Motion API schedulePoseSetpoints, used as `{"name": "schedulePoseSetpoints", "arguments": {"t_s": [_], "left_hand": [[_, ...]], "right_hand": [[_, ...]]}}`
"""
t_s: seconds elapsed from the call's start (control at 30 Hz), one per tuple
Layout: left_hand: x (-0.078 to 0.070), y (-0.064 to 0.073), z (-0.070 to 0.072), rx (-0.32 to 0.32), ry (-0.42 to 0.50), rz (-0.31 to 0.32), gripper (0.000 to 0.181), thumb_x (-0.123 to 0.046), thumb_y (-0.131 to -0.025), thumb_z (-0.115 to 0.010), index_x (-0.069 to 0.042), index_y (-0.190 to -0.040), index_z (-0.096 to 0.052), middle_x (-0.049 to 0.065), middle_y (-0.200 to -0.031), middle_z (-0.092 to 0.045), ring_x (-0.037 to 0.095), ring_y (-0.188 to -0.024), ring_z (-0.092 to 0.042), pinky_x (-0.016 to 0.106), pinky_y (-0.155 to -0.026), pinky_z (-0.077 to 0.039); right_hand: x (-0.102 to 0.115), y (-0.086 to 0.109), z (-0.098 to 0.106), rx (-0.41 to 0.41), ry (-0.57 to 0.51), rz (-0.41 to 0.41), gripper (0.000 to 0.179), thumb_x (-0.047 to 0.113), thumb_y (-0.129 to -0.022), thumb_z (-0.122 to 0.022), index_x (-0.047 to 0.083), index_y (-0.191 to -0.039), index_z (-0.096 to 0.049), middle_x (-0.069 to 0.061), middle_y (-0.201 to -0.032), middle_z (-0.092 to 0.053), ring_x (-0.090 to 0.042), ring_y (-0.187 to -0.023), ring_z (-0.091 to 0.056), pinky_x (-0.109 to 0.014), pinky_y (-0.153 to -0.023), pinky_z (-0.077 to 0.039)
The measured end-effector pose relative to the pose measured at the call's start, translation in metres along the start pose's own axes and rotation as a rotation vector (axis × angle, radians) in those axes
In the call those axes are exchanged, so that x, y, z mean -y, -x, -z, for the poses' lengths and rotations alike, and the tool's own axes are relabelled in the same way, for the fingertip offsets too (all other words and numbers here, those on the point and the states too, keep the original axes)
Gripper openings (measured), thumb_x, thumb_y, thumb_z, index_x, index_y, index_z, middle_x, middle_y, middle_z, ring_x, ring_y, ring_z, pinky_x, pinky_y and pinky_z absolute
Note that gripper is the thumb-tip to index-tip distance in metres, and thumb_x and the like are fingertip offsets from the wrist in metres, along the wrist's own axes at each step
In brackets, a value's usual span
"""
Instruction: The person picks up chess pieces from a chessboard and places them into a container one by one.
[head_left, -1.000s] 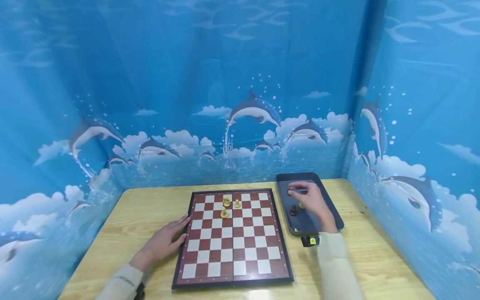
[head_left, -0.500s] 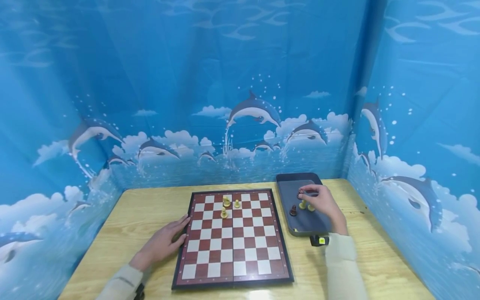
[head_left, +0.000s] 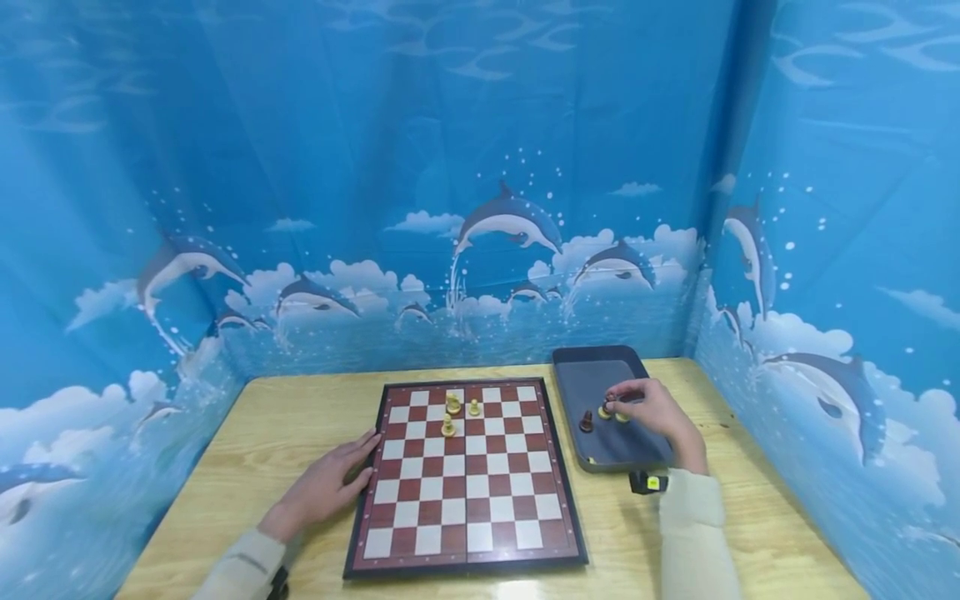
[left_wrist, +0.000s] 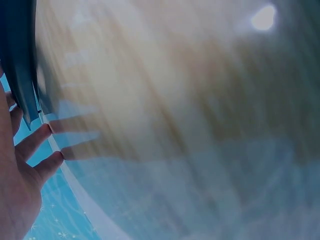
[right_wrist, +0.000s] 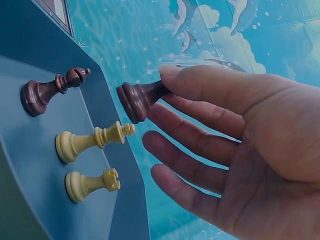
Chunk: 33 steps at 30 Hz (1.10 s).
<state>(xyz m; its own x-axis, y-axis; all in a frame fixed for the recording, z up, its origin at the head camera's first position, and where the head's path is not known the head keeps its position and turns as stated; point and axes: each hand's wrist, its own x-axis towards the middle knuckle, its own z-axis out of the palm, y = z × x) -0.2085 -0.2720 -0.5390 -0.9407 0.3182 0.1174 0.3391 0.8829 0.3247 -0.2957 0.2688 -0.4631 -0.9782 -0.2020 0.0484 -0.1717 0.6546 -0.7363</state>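
Reddish-brown-and-white checked chessboard, dark-brown held piece, pale-yellow king, dolphin-printed blue backdrop.

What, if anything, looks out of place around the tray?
Dark specks on the table, right of the tray, break up the plain wood; dirt or damage, I can't tell. A pale bit at the tray's near end is too small to judge.

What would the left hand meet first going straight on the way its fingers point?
Most likely the black-edged, red-brown and white checkered chessboard, at its left side; the left hand sits close by that edge, but whether it touches is unclear.
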Motion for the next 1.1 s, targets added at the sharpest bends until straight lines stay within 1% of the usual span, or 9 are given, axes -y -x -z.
{"name": "schedulePoseSetpoints", "arguments": {"t_s": [0.2, 0.37, 0.43, 0.63, 0.93, 1.0, 1.1], "left_hand": [[0.001, -0.001, 0.000, 0.004, -0.007, -0.006, 0.059, -0.051, -0.095, -0.042, -0.024, -0.146, -0.030, 0.000, -0.152, -0.028, 0.030, -0.131, -0.039, 0.052, -0.103, -0.036], [0.002, -0.001, -0.001, -0.005, -0.006, -0.013, 0.059, -0.051, -0.095, -0.042, -0.024, -0.146, -0.031, 0.000, -0.151, -0.029, 0.030, -0.130, -0.040, 0.052, -0.103, -0.037], [0.002, -0.001, -0.001, -0.008, 0.001, -0.014, 0.059, -0.051, -0.094, -0.043, -0.024, -0.145, -0.031, 0.000, -0.151, -0.029, 0.030, -0.130, -0.040, 0.052, -0.103, -0.037], [0.002, -0.001, -0.001, -0.005, -0.013, -0.008, 0.059, -0.051, -0.094, -0.043, -0.024, -0.146, -0.030, -0.002, -0.152, -0.028, 0.027, -0.130, -0.040, 0.050, -0.104, -0.037], [0.003, -0.001, -0.002, -0.011, -0.008, -0.015, 0.059, -0.051, -0.094, -0.043, -0.025, -0.145, -0.031, -0.002, -0.151, -0.029, 0.027, -0.130, -0.040, 0.050, -0.104, -0.037], [0.002, 0.000, -0.002, -0.012, -0.007, -0.015, 0.059, -0.050, -0.094, -0.044, -0.024, -0.145, -0.031, -0.002, -0.151, -0.029, 0.027, -0.130, -0.040, 0.050, -0.104, -0.037], [0.002, 0.000, -0.001, -0.015, -0.004, -0.016, 0.059, -0.050, -0.094, -0.044, -0.024, -0.145, -0.032, -0.002, -0.151, -0.029, 0.028, -0.130, -0.040, 0.050, -0.104, -0.037]], "right_hand": [[-0.001, -0.001, -0.001, 0.019, -0.005, -0.014, 0.029, 0.016, -0.083, -0.070, 0.000, -0.107, -0.067, -0.013, -0.101, -0.067, -0.025, -0.091, -0.062, -0.037, -0.076, -0.054], [-0.003, -0.001, -0.002, 0.032, -0.023, -0.038, 0.025, 0.013, -0.083, -0.070, 0.000, -0.104, -0.067, -0.013, -0.098, -0.068, -0.022, -0.087, -0.063, -0.039, -0.075, -0.055], [-0.003, -0.001, -0.003, 0.033, -0.026, -0.037, 0.025, 0.012, -0.083, -0.070, -0.001, -0.104, -0.067, -0.012, -0.097, -0.068, -0.021, -0.086, -0.064, -0.038, -0.073, -0.056], [-0.004, -0.002, -0.003, 0.034, 0.003, 0.000, 0.025, 0.011, -0.083, -0.069, -0.004, -0.103, -0.067, -0.015, -0.096, -0.068, -0.020, -0.082, -0.065, -0.033, -0.070, -0.055], [-0.008, -0.003, -0.006, 0.057, 0.052, -0.024, 0.018, 0.011, -0.081, -0.072, -0.001, -0.094, -0.070, -0.010, -0.090, -0.069, -0.020, -0.083, -0.063, -0.036, -0.074, -0.053], [-0.009, -0.003, -0.006, 0.071, 0.060, -0.024, 0.018, 0.011, -0.081, -0.071, -0.001, -0.094, -0.069, -0.010, -0.090, -0.069, -0.021, -0.084, -0.062, -0.037, -0.074, -0.053], [-0.010, -0.003, -0.005, 0.076, 0.063, -0.047, 0.019, 0.011, -0.081, -0.071, -0.002, -0.095, -0.069, -0.010, -0.091, -0.069, -0.021, -0.085, -0.062, -0.038, -0.075, -0.053]]}}
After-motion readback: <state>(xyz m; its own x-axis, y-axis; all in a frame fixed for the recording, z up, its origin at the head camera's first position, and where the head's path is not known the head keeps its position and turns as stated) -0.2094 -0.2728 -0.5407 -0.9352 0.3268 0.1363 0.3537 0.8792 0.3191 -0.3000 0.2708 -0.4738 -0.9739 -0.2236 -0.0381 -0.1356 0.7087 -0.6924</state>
